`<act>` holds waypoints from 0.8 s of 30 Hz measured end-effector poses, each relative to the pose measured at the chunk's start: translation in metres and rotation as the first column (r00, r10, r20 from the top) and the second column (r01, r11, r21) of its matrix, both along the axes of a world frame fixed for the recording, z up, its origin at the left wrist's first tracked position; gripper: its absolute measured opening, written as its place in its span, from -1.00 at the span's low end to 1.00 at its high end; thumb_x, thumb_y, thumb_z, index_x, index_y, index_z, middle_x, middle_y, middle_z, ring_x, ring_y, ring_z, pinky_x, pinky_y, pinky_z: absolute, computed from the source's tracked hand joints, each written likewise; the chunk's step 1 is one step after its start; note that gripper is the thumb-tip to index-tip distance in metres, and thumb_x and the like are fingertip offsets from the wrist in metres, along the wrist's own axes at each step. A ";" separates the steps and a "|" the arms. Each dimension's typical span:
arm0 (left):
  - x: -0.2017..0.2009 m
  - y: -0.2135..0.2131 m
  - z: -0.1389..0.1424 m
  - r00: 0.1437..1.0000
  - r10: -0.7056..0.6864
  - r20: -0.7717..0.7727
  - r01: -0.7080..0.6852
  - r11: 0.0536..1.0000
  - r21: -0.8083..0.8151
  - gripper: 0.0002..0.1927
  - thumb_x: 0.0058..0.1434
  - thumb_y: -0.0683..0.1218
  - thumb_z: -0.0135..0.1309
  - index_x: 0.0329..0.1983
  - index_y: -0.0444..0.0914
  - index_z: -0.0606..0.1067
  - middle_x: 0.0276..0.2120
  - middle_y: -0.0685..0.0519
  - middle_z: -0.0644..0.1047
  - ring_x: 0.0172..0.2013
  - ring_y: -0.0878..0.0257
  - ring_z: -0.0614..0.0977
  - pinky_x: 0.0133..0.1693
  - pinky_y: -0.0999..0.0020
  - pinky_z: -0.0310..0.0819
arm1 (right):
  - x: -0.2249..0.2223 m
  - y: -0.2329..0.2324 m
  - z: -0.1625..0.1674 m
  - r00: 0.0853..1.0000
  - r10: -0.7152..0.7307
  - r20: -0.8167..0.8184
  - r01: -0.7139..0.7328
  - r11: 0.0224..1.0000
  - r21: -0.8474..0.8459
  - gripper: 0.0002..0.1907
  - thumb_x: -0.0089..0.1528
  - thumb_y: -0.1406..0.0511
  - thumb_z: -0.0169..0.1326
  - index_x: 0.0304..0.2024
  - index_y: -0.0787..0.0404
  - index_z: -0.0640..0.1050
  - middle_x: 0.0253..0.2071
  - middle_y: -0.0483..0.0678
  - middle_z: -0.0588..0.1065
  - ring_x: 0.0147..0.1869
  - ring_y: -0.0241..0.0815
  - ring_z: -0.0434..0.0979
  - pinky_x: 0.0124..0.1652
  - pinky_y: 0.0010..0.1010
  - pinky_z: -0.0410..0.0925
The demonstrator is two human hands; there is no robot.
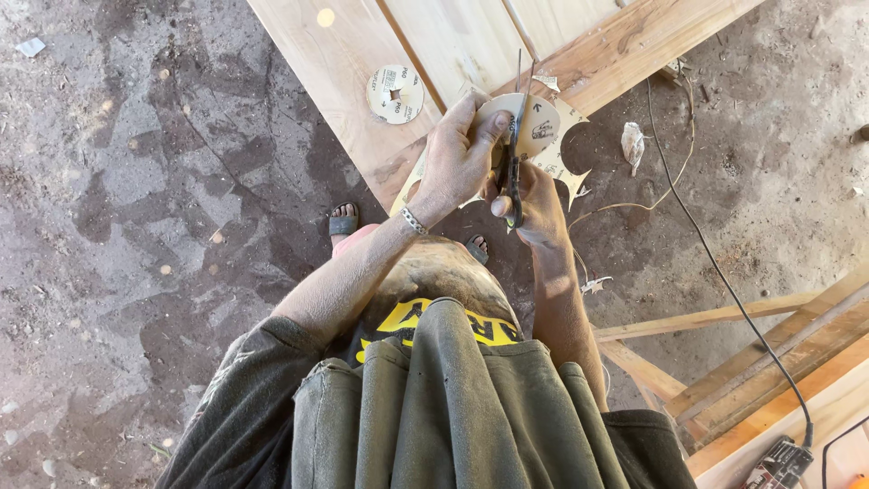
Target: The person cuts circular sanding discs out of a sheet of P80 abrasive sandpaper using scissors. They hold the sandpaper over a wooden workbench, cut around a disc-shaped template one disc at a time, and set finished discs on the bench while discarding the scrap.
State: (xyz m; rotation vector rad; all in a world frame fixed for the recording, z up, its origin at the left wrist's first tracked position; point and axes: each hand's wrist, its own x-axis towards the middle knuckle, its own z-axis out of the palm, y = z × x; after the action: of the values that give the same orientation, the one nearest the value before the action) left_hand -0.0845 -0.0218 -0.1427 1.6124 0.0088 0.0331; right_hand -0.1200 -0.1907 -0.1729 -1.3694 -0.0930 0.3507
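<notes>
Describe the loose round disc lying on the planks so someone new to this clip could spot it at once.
Find the pale wooden planks at top centre. The round disc lies flat there, up-left of the left hand. Unlike the sheet being cut with scissors, it lies untouched.

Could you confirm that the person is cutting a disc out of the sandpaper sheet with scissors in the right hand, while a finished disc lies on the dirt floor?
Not quite: the finished disc lies on the wooden board, not on the dirt floor. The head view shows it. The rest holds: the right hand works the scissors through the sandpaper sheet, which the left hand holds.
</notes>
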 end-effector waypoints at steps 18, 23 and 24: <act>0.047 0.031 -0.016 0.989 -0.078 0.125 0.125 0.890 -0.438 -0.78 0.40 -0.14 0.23 0.00 -0.25 0.45 -0.15 0.00 0.68 -0.12 0.29 0.74 -0.06 0.30 0.77 | -0.018 -0.003 0.041 0.965 0.258 0.045 -0.258 0.966 0.006 0.14 -0.04 -0.24 0.43 0.23 0.48 0.39 -0.14 -0.11 0.48 0.06 -0.23 0.47 0.21 -0.35 0.32; 0.041 0.033 -0.009 0.975 -0.081 0.209 0.124 0.971 -0.202 -0.72 0.40 -0.08 0.17 0.07 -0.22 0.38 -0.17 0.06 0.64 -0.12 0.38 0.70 -0.10 0.42 0.72 | -0.014 -0.004 0.036 0.972 0.236 0.009 -0.236 0.972 0.004 0.13 -0.05 -0.21 0.46 0.23 0.48 0.40 -0.19 -0.15 0.46 0.03 -0.27 0.43 0.09 -0.39 0.30; 0.040 0.033 -0.008 0.982 -0.076 0.172 0.101 0.985 -0.143 -0.71 0.39 -0.05 0.15 0.07 -0.21 0.37 -0.20 0.09 0.65 -0.15 0.40 0.71 -0.13 0.45 0.73 | -0.014 -0.004 0.036 0.972 0.233 0.002 -0.233 0.972 0.006 0.12 -0.05 -0.20 0.46 0.23 0.47 0.40 -0.20 -0.15 0.46 0.03 -0.28 0.43 0.08 -0.40 0.30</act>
State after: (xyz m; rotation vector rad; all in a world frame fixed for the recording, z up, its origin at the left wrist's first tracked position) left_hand -0.0440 0.0115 -0.1509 1.4528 -0.1853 0.0953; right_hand -0.1338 -0.1952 -0.1372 -1.3558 -0.2575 0.5462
